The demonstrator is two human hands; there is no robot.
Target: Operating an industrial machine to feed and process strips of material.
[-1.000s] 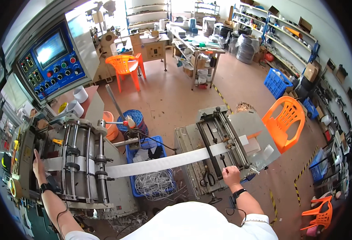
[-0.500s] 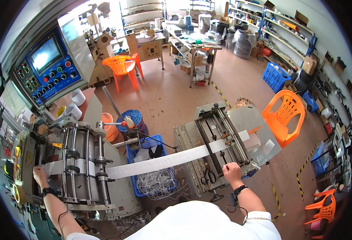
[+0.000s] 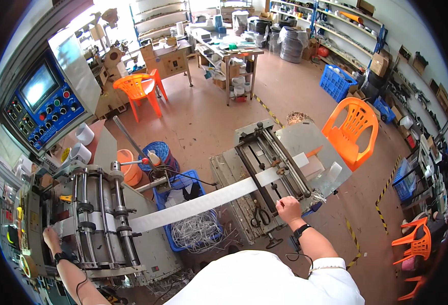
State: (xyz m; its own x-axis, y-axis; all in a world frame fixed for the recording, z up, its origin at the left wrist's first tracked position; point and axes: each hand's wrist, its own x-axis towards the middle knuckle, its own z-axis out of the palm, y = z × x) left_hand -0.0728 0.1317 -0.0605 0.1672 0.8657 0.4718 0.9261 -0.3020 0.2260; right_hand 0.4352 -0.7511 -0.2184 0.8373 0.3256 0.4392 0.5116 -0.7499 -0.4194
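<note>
A long white strip [image 3: 198, 204] with a serrated lower edge stretches from the roller machine [image 3: 94, 213] on the left to a slotted feed table [image 3: 234, 178] on the right. At the roller machine's outer left side is my left hand [image 3: 52, 239], fingers curled in beside the strip's near end; what they grip is too small to tell. My right hand [image 3: 288, 209] is closed at the near side of the feed table, next to a dark rail. Its fingers hide whatever they hold. Black-handled scissors [image 3: 260, 217] lie on the table to the left of that hand.
Under the strip stands a blue crate [image 3: 173, 236] heaped with thin white offcuts. A control panel [image 3: 43, 101] rises at upper left. Orange chairs [image 3: 353, 129] stand to the right and behind. A red-knobbed lever [image 3: 145, 160] sticks out between the machines. Workbenches and shelves line the back.
The whole view has shifted, so both machines sit a little further left and the feed table slightly higher. Both hands keep roughly the same places against the machines.
</note>
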